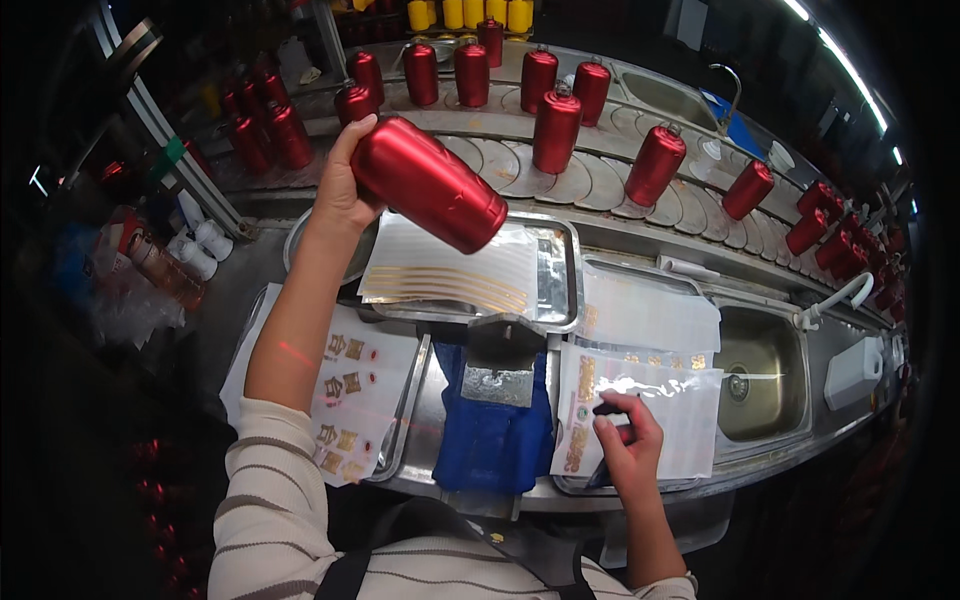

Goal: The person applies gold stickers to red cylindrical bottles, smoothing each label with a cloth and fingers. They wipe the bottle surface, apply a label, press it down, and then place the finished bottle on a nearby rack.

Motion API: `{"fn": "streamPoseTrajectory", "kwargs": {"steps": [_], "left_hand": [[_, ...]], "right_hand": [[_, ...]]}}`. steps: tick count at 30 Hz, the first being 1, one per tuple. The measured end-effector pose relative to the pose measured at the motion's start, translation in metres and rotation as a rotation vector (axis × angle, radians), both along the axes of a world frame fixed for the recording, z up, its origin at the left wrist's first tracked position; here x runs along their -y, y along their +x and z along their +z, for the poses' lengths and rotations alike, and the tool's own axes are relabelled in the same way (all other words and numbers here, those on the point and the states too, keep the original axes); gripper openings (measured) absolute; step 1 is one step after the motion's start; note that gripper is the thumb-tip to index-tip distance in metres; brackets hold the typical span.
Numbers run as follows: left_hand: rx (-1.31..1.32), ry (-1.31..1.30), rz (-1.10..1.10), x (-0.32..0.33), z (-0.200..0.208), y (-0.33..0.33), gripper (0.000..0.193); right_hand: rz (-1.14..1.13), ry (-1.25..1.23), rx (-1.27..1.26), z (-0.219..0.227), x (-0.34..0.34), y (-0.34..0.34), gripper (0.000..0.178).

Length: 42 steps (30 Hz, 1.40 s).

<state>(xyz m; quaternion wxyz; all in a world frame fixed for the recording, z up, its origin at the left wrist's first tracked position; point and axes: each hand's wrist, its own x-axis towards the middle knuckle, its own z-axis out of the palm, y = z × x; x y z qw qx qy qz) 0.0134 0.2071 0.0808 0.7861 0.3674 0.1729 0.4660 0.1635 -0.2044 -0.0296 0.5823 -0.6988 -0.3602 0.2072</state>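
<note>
My left hand (pixel 350 180) is closed around one end of a shiny red bottle (pixel 430 185), which it holds tilted in the air over a metal tray (pixel 560 262). White sheets with gold stripes (pixel 450 265) lie in that tray under the bottle. My right hand (pixel 632 445) is curled around a small dark tool (pixel 601 472), whose kind I cannot make out. It is over a white decal sheet (pixel 690 400) with gold and green prints. Between my hands stands a metal cradle (pixel 500 375) with a blue cloth (pixel 490 440) draped below it.
Several red bottles (pixel 556 130) stand upright on a conveyor of overlapping plates (pixel 490 160) at the far side. Another sheet with gold prints (pixel 375 365) lies at left. To the right are a sink (pixel 760 350), a white faucet (pixel 835 300) and a white jug (pixel 853 375).
</note>
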Motion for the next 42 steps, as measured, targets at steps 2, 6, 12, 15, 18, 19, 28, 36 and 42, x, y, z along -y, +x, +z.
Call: {"fn": "streamPoseTrajectory", "kwargs": {"steps": [2, 6, 12, 15, 18, 19, 28, 36, 42], "left_hand": [[-0.011, -0.082, -0.155, 0.053, 0.000, -0.019, 0.032], [-0.035, -0.312, -0.352, 0.142, -0.038, -0.025, 0.056], [-0.369, -0.129, -0.237, 0.253, -0.069, -0.026, 0.059], [-0.608, -0.094, -0.314, 0.260, -0.059, -0.023, 0.078], [-0.702, -0.028, -0.277, 0.247, -0.075, -0.014, 0.080], [-0.660, -0.030, -0.278, 0.241, -0.081, -0.011, 0.082], [-0.528, 0.025, -0.414, 0.201, -0.114, -0.007, 0.089], [-0.868, 0.342, -0.130, 0.152, -0.117, -0.083, 0.056], [-1.412, 1.288, 0.228, 0.072, -0.146, -0.146, 0.039]], "right_hand": [[0.119, -0.024, 0.147, 0.009, -0.026, -0.003, 0.074], [0.601, 0.281, -0.030, 0.014, -0.064, -0.039, 0.117], [0.415, 0.130, 0.162, -0.003, 0.010, -0.076, 0.117], [0.327, -0.058, 0.274, 0.004, 0.018, -0.076, 0.113], [0.284, -0.185, 0.333, 0.009, 0.011, -0.073, 0.111], [0.281, -0.201, 0.354, 0.008, 0.006, -0.070, 0.111], [0.159, -0.290, 0.572, -0.003, -0.020, -0.083, 0.117], [0.314, -0.268, 0.014, 0.019, 0.006, -0.041, 0.104], [0.218, -0.221, -0.155, 0.006, -0.005, -0.036, 0.089]]}}
